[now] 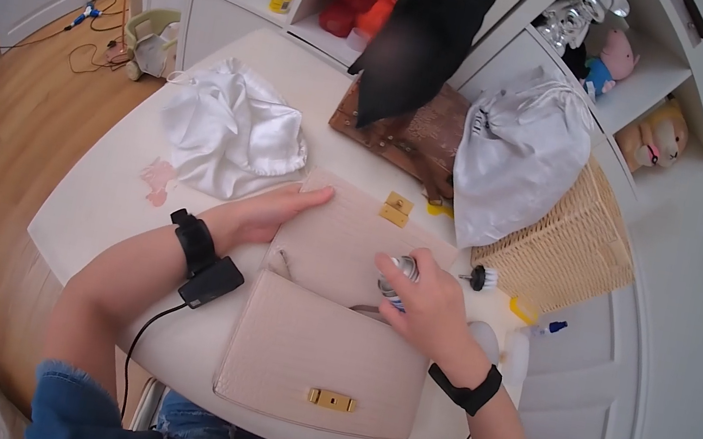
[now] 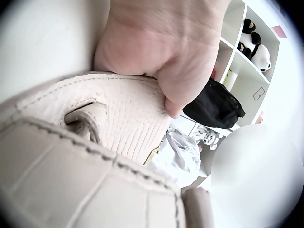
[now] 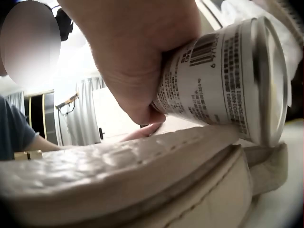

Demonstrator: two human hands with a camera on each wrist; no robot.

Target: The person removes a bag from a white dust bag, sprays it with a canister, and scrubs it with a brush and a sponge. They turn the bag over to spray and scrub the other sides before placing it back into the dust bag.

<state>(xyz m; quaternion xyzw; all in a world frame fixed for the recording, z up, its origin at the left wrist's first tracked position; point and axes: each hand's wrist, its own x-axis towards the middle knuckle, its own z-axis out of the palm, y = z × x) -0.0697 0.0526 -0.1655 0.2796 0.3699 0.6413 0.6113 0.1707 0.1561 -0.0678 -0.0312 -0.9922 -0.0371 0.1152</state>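
A pale pink handbag (image 1: 325, 356) with crocodile-like texture lies on the table, gold lock toward the person. Its flap (image 1: 337, 250), bearing a gold clasp plate (image 1: 397, 209), is folded back away from the person. My left hand (image 1: 263, 215) holds the flap at its left edge; in the left wrist view the thumb lies over that edge and the other fingers are hidden. My right hand (image 1: 436, 314) grips a spray can (image 1: 397, 281) tilted over the flap. The right wrist view shows the can's white printed label (image 3: 204, 76) and metal base rim, close over the bag.
A crumpled white cloth bag (image 1: 230, 132) lies at the back left. Behind the flap are a brown leather bag (image 1: 403, 139), a black bag (image 1: 426, 35), a full white drawstring bag (image 1: 523, 156) and a wicker basket (image 1: 578, 241). A small round brush (image 1: 482, 278) sits right of the flap.
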